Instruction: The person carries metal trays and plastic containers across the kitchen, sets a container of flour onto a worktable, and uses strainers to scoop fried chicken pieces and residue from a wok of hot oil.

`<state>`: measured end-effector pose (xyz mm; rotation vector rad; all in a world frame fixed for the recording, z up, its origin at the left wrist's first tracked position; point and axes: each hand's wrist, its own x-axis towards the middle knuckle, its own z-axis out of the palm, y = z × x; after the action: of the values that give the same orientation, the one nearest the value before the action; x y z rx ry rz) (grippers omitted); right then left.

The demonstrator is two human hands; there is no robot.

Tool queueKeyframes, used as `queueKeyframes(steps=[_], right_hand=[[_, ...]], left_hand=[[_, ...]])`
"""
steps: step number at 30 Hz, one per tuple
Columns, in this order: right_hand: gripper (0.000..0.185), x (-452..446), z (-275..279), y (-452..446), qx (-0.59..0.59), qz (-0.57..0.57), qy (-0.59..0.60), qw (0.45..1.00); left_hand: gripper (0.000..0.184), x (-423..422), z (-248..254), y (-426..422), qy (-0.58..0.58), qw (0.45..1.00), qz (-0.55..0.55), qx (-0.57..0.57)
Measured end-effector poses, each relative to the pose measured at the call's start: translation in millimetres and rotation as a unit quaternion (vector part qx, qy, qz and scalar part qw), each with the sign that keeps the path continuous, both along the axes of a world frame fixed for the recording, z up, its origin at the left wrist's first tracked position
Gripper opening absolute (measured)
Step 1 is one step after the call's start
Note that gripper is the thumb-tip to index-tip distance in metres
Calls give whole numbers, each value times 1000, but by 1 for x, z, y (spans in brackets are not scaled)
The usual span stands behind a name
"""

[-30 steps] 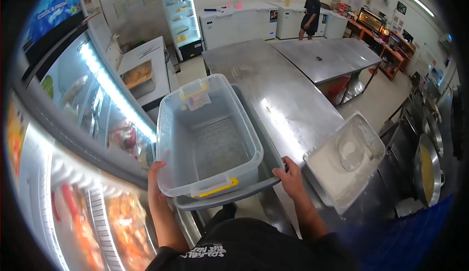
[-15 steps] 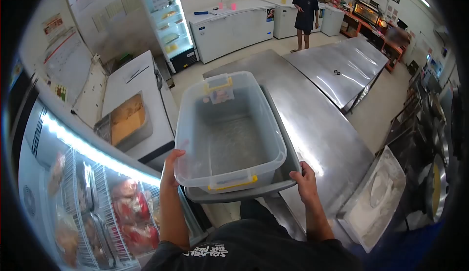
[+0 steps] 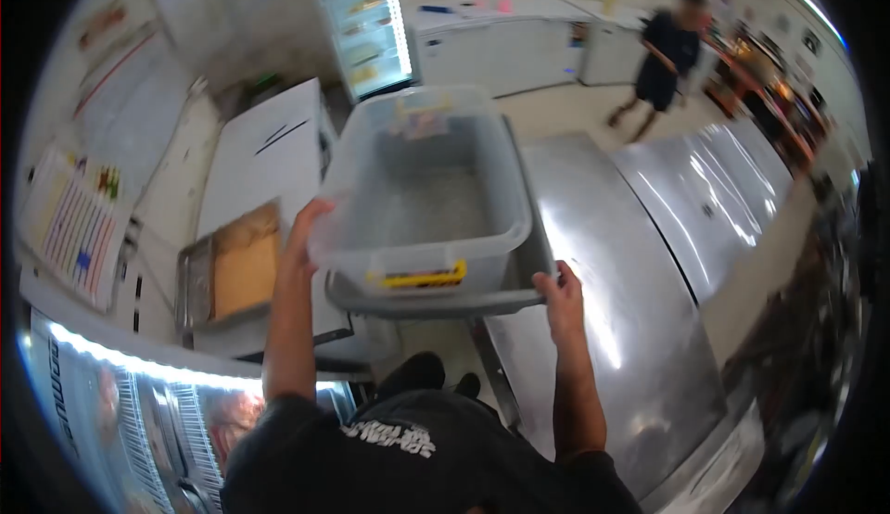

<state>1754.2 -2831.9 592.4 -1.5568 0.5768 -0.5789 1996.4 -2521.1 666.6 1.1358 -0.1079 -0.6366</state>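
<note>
A clear plastic storage box (image 3: 422, 203) with yellow latches sits inside a larger grey tub (image 3: 445, 303), both in front of my body. No contents show in the box. My left hand (image 3: 308, 228) grips the box's left side near its front corner; whether its fingers also hold the tub is hidden. At the tub's right front corner, my right hand (image 3: 562, 293) has closed around the grey rim, thumb on top.
A metal pan (image 3: 195, 282) of orange-brown food stands on the white counter (image 3: 264, 166) at left. Steel tables (image 3: 640, 412) lie to the right. A lit fridge (image 3: 120, 421) is at lower left. Another person (image 3: 666, 60) walks at the back near the chest freezers (image 3: 501, 55).
My view has turned and my body has moved, with the box and tub still carried in both hands. The other person has gone from standing to walking, farther right in view.
</note>
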Motion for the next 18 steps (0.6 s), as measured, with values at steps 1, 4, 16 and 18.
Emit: queueKeyframes(steps=[1, 4, 16, 18], right_hand=[[28, 20, 32, 6, 39, 45, 31, 998], [29, 86, 27, 1, 55, 70, -2, 996], [68, 500, -5, 45, -148, 159, 104, 971], [67, 574, -32, 59, -133, 206, 81, 966]], left_hand=[[49, 23, 1, -1, -6, 1000, 12, -3], [46, 87, -4, 2, -23, 999, 7, -26], [60, 448, -79, 117, -45, 996, 52, -55], [63, 482, -87, 149, -33, 998, 43, -42]])
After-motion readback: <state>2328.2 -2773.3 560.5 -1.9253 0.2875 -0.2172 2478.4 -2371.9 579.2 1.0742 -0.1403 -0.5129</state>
